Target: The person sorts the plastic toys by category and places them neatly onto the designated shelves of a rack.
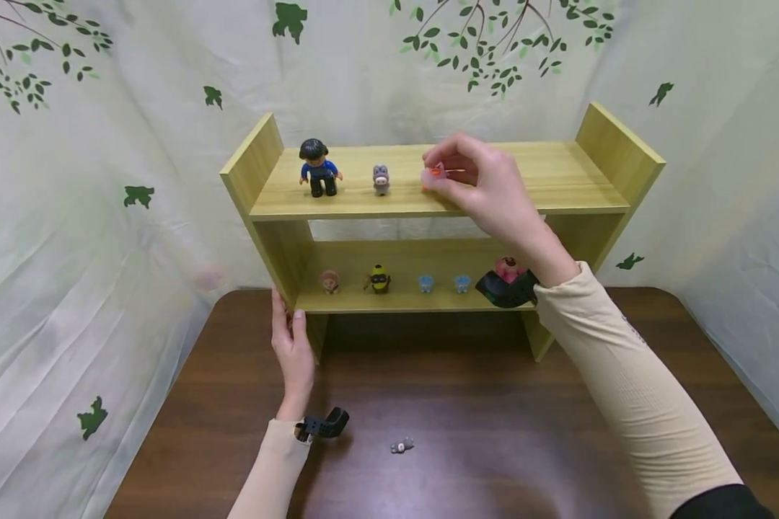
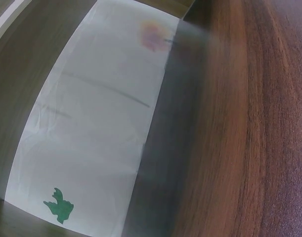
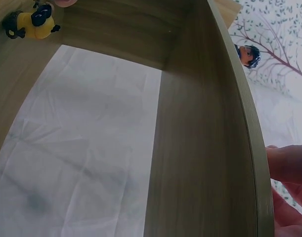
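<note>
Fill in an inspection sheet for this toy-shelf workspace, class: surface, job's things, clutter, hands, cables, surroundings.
Surface: dark wooden table bearing a two-tier wooden shelf.
Job's things: small orange toy on the top tier, pinched by the right hand.
Clutter: black-haired figure and grey figure on top; five small figures on the lower tier; a tiny grey toy on the table.
Hands: left hand touches the shelf's left upright.
Cables: nothing seen.
Surroundings: leaf-printed cloth backdrop.

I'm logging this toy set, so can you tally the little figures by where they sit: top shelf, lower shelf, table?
Top shelf: 3 (blue-shirted figure, grey animal, orange toy pinched by the right hand)
Lower shelf: 5
Table: 1 (small grey toy)
Total: 9
</note>
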